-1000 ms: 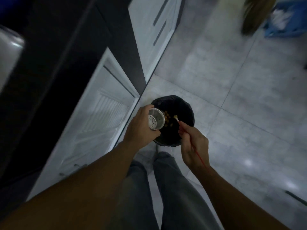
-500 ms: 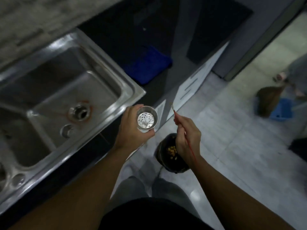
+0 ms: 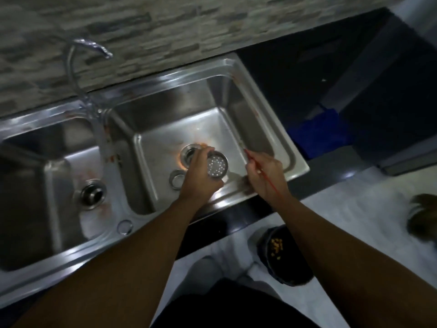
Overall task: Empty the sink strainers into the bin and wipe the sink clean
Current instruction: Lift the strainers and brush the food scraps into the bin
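My left hand (image 3: 201, 176) grips a round metal sink strainer (image 3: 217, 165), its perforated bottom facing me, over the right basin of a steel double sink (image 3: 267, 114). Just left of it lies the open drain hole (image 3: 189, 153) with orange stains around it, and a loose metal ring (image 3: 176, 179) rests on the basin floor. My right hand (image 3: 266, 177) pinches a thin red stick (image 3: 260, 171) above the basin's right front corner. The left basin holds a drain (image 3: 91, 194) with its strainer in place. A black bin (image 3: 283, 254) with yellowish scraps stands on the floor by my feet.
A curved faucet (image 3: 80, 65) rises behind the divider. A blue cloth (image 3: 319, 133) lies on the dark counter to the right of the sink. A small metal ring (image 3: 124, 227) sits on the sink's front rim. A broom head (image 3: 423, 216) is at the right edge.
My view swung from the bin on the floor up to the sink. Both hands moved from over the bin to above the right basin, still holding the strainer and the stick.
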